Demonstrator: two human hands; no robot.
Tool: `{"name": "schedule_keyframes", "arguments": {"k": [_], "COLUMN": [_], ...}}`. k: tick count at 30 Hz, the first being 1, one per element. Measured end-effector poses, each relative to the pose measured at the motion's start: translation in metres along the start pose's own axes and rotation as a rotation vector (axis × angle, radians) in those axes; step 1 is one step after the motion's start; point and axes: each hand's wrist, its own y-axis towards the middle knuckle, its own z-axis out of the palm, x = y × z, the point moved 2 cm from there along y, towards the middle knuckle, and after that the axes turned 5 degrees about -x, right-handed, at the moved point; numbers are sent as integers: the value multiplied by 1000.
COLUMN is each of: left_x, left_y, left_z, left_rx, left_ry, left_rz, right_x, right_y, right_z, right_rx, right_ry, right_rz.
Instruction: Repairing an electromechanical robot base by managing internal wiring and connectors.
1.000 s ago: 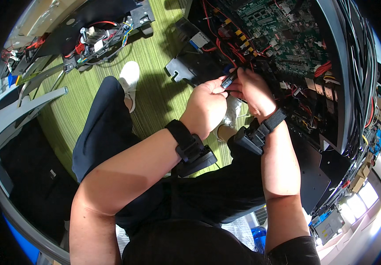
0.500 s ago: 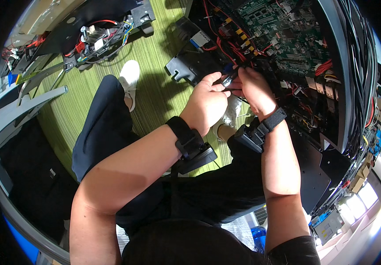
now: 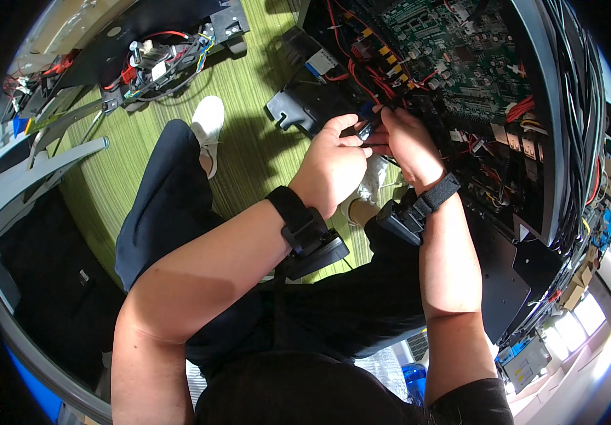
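Note:
Both my hands meet at the lower left edge of an open black machine housing (image 3: 547, 177). My left hand (image 3: 330, 166) is closed, thumb and fingers bent toward a small dark piece with a shiny side (image 3: 366, 132). On the other side of that piece, my right hand (image 3: 413, 147) has its fingers curled inward, fingertips against dark parts at the housing's edge. Fingers and shadow hide much of the piece, so its kind cannot be made out. Just left of the fingers is a black notched bracket (image 3: 305, 106).
A large green circuit board (image 3: 454, 60) and red wires (image 3: 362, 78) fill the housing. Thick black cables (image 3: 580, 127) run down its right side. Another black assembly with loose wiring (image 3: 160, 67) stands at the far left on green carpet (image 3: 249, 152). A grey chair-like frame (image 3: 43, 170) is at left.
The small piece between my fingers has tilted slightly, and its shiny side looks darker. My left hand has shifted a touch to the right; the arms stay almost still.

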Motion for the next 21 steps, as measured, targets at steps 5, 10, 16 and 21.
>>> {"name": "schedule_keyframes", "arguments": {"k": [5, 10, 16, 21], "left_x": [0, -3, -5, -6], "left_y": [2, -2, -3, -5], "left_z": [0, 3, 4, 5], "left_rx": [-2, 39, 18, -3], "left_ry": [20, 0, 15, 40], "left_rz": [-21, -17, -24, -35], "right_x": [2, 2, -1, -4], "right_y": [0, 0, 2, 5], "right_z": [2, 3, 4, 1], "right_rx": [-8, -11, -13, -22], "right_ry": [-67, -64, -82, -125], "right_rz": [-20, -33, -56, -77]}}
